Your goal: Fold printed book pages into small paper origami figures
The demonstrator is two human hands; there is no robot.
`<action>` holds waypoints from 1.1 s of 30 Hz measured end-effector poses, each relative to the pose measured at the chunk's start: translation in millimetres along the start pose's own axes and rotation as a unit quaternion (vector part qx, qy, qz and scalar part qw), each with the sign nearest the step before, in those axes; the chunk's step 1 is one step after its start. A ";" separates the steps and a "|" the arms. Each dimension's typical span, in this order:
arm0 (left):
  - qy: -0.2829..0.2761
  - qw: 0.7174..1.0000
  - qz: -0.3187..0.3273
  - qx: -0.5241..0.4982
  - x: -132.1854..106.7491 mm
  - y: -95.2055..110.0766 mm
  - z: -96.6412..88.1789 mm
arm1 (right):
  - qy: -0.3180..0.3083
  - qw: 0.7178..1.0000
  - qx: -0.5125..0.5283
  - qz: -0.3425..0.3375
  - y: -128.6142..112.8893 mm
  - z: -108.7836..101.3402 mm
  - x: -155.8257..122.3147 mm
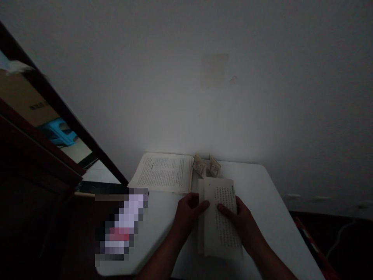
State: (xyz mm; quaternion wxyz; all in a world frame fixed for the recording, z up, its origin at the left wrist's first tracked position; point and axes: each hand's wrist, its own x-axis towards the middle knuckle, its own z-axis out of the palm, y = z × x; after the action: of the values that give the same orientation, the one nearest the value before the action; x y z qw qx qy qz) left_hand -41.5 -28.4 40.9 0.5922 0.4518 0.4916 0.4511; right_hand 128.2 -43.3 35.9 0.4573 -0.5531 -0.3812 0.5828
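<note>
Printed paper sheets (224,233) are held upright-ish over the near part of the white table, one sheet's edge showing past another at the left. My left hand (190,212) pinches their left edge, thumb on the front. On the right side, my right hand (243,221) grips them too, its thumb lying across the text. Fingers behind the paper are hidden. Just beyond the sheets stand small folded paper pieces (214,165) with printed patterns. Left of these lies an open book or stack of printed pages (163,173).
The white table (271,202) stands against a grey wall (163,85). A pixelated area (128,221) covers something on the table's left edge. At the left, a dark-framed opening or mirror shows a cardboard box (26,95) and a blue plastic stool (61,132).
</note>
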 end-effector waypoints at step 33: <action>0.037 0.988 0.014 0.149 -3.4 -17.7 4.2 | 0.047 0.996 -0.052 -0.063 20.9 -14.9 2.4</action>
State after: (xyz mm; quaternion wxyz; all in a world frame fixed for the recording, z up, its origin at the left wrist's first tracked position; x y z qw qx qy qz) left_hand -36.1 -35.4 24.6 0.4933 0.5247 0.5689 0.3972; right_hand 140.8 -48.0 13.9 0.4809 -0.5780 -0.4234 0.5053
